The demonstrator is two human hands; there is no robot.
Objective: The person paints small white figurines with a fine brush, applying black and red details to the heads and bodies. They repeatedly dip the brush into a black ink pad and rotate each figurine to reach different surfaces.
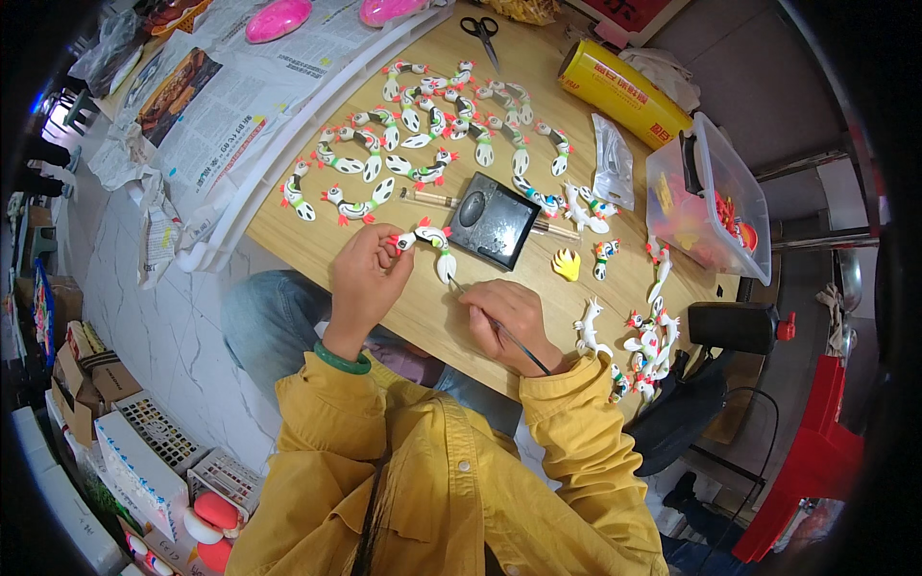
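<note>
My left hand pinches one end of a small curved white bird-like figurine with red tips and black and green markings. In my right hand is a thin paintbrush, its dark tip at the figurine's white tail. Beyond my hands lies a black ink stone or tray with dark wet liquid, across a clear-wrapped wooden stick. Several similar painted figurines are spread over the wooden table. Plainer white ones lie to the right, near a yellow hand-shaped piece.
Black scissors and a yellow cling-wrap box lie at the back. On the right are a clear plastic bin and a black bottle with a red cap. A newspaper-covered white tray adjoins the table's left edge.
</note>
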